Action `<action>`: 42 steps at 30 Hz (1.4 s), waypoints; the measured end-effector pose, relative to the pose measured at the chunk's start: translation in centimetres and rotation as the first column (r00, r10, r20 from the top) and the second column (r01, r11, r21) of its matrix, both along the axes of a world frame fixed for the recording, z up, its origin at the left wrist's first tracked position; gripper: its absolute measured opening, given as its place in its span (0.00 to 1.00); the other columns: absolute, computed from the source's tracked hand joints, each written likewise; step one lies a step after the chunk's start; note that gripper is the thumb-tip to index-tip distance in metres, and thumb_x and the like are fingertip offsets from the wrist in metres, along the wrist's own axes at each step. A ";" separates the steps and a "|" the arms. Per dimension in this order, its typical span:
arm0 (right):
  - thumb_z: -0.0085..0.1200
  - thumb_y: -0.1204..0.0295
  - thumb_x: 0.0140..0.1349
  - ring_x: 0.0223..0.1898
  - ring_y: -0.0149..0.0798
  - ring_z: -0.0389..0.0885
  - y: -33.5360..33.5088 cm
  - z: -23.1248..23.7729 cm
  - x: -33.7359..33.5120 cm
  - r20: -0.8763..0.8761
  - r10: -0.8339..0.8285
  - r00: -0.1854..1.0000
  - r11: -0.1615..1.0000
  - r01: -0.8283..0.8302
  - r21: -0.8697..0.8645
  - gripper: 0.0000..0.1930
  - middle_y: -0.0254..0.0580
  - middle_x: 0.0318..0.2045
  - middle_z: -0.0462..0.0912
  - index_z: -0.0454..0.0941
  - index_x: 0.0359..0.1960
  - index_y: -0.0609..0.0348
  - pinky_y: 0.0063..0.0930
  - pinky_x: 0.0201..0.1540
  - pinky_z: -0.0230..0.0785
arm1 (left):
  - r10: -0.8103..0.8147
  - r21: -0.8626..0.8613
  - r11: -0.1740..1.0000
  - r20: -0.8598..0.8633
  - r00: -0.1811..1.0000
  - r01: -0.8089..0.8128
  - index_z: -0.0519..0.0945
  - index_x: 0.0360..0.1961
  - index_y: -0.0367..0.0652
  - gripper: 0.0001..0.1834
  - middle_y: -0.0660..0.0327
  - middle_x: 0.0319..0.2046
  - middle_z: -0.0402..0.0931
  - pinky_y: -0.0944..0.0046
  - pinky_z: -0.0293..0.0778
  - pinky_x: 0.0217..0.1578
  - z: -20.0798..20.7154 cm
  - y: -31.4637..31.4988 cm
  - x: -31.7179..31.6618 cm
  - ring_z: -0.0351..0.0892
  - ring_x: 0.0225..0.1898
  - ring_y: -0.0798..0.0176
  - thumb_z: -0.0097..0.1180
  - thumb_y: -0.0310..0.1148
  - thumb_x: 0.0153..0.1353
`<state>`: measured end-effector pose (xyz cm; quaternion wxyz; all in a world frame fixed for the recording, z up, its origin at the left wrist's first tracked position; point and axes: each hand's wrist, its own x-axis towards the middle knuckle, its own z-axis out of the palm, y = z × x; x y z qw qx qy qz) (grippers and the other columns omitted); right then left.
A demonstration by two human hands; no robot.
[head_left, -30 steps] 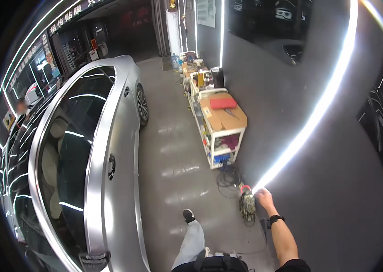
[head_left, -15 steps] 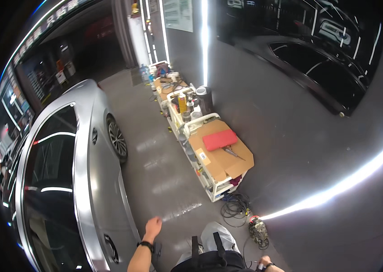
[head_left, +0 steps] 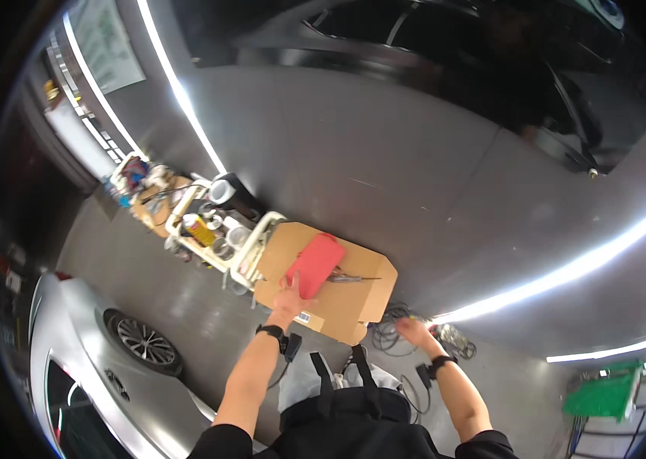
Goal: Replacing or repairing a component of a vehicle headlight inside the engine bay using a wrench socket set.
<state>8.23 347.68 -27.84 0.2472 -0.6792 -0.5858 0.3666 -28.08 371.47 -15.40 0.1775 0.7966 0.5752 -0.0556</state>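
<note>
A flat sheet of brown cardboard (head_left: 353, 310) covers the top of a cart. On it lies a red rectangular pad or case (head_left: 317, 264), its exact kind unclear. My left hand (head_left: 288, 297) is at the near left edge of the red piece, fingers apart and touching it. Beside the red piece rests a slim tool (head_left: 353, 278) with a pointed end. My right hand (head_left: 415, 332) is in the air off the cardboard's right corner, above coiled dark cables; its fingers are blurred and nothing shows in them. Both wrists wear black bands.
White-framed carts (head_left: 220, 262) with bottles and tubs run along a dark glossy wall (head_left: 384, 145). A silver car (head_left: 86, 344) stands at the left. Coiled cables (head_left: 388, 340) lie on the floor by the cardboard's corner. A green bin (head_left: 602, 394) is at the far right.
My view has turned right and come closer to the cart. My left hand has reached forward onto the red piece. My right hand has risen from the lower edge toward the cardboard's corner.
</note>
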 end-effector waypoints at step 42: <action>0.58 0.65 0.61 0.39 0.52 0.86 29.6 8.8 -23.3 0.203 -0.810 0.551 0.561 0.828 -0.010 0.13 0.51 0.37 0.87 0.83 0.42 0.58 0.43 0.43 0.77 | 0.440 -0.671 0.710 0.660 0.610 0.213 0.74 0.58 0.29 0.26 0.51 0.46 0.82 0.63 0.72 0.53 -6.3 23.8 -11.5 0.79 0.49 0.61 0.40 0.43 0.75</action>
